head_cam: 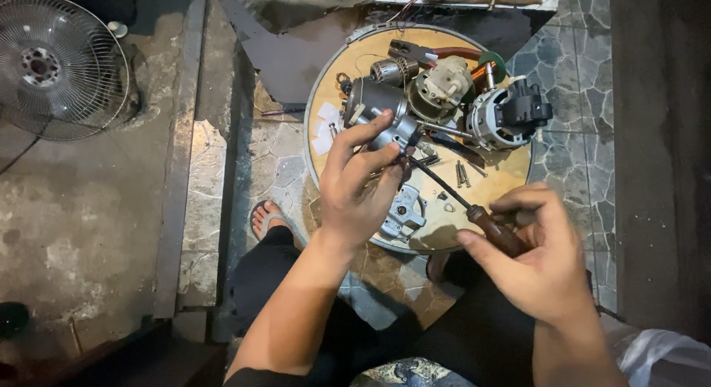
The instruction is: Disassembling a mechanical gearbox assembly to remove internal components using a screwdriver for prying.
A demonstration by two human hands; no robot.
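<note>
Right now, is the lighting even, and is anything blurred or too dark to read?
Head view: light pools on the round wooden tray; the corners fall dark; the right hand on the brown-handled screwdriver is slightly soft; the left hand on the grey metal motor housing is sharp.

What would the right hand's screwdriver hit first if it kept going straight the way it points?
Likely the grey motor part held by the left hand: the screwdriver in the right hand aims up-left at it, though depth is unclear.
</note>
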